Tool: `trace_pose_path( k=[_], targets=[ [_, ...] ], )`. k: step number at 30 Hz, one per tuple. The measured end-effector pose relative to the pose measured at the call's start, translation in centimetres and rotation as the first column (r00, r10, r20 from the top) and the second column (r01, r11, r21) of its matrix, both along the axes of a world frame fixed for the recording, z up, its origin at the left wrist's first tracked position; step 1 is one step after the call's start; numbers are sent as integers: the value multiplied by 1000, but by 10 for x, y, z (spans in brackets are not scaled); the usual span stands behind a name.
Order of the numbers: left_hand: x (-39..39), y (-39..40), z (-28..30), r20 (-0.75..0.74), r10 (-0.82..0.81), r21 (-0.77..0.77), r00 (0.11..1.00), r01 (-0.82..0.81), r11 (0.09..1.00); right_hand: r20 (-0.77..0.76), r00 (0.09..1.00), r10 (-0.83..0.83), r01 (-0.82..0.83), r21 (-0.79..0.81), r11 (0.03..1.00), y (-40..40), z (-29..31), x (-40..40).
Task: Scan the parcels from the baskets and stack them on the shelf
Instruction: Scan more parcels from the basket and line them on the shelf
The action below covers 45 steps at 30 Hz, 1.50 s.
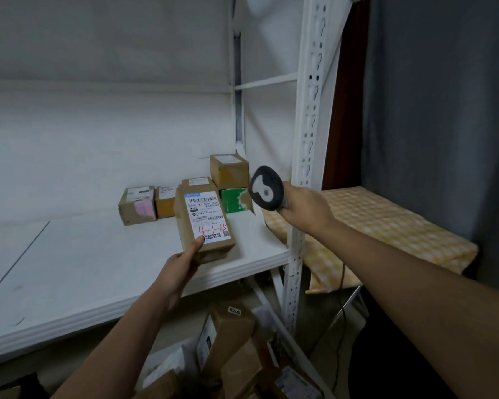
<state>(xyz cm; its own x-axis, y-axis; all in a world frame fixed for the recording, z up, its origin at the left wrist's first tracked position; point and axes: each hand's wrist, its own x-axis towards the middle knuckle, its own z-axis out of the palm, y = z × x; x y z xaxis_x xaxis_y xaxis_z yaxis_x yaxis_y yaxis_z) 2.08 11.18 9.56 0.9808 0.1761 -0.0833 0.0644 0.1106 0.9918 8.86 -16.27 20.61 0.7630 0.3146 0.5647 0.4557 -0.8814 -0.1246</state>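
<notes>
While the left hand (177,264) holds a brown cardboard parcel (204,226) by its near lower corner, thumb on the edge of the white shipping label (207,216), the right hand (306,208) points a dark handheld scanner (265,188) toward it from the right. The left grip is clamped on the parcel, fingers wrapped beneath it; the right grip is clamped around the scanner's handle, with the rounded head of the device tilted toward the parcel. The label faces up and carries barcodes and red handwritten figures. The parcel is lifted just above the front part of the white shelf (98,254), near its right end.

Behind it, toward the back of the shelf, stand several parcels already placed: a brown box with a pink patch (137,205), a small box just beside it (165,203), another brown box (198,182) directly behind the held parcel, a green box (235,200) and a brown box stacked on top of the green one (228,170). A white perforated upright (306,139) frames the shelf's right side. To its right lies a bench under a yellow checked cloth (386,226). Below the shelf, more brown parcels (228,341) are piled loosely at the bottom of the frame; what holds them cannot be made out.
</notes>
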Motion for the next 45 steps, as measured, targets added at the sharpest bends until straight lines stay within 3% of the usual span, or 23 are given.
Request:
trace_pose_path(
  k=[3, 6, 8, 12, 18, 23, 26, 28, 38, 45],
  targets=[
    [26, 4, 13, -13, 87, -63, 996, -87, 994, -45, 997, 57, -37, 355, 934, 30, 5, 21],
    [57, 12, 30, -20, 149, -113, 989, -150, 982, -160, 974, 158, 1, 706, 708, 55, 6, 54],
    [83, 17, 43, -10, 173, -137, 985, -172, 975, -245, 943, 225, 70, 809, 584, 62, 2, 78],
    [137, 23, 67, 3, 230, -165, 973, -226, 960, -370, 899, 233, 172, 788, 591, 62, -22, 116],
    [223, 34, 85, -75, 224, -123, 972, -232, 965, -394, 888, 237, 182, 774, 606, 67, -45, 158],
    [276, 53, 75, -45, 194, 146, 980, -186, 972, -466, 853, 237, 217, 728, 651, 72, -56, 188],
    [298, 64, 65, -2, 301, 343, 954, -282, 896, -461, 853, 245, 227, 750, 622, 72, -67, 193],
    [310, 71, 60, 25, 341, 388, 940, -324, 863, -429, 866, 259, 195, 764, 614, 71, -71, 190],
    [335, 69, 49, -17, 440, 247, 898, -423, 872, -420, 847, 326, 129, 757, 641, 71, -76, 183],
    [272, 47, 46, -12, 352, 119, 936, -348, 930, -430, 842, 327, 90, 708, 700, 73, -75, 145]
  ],
)
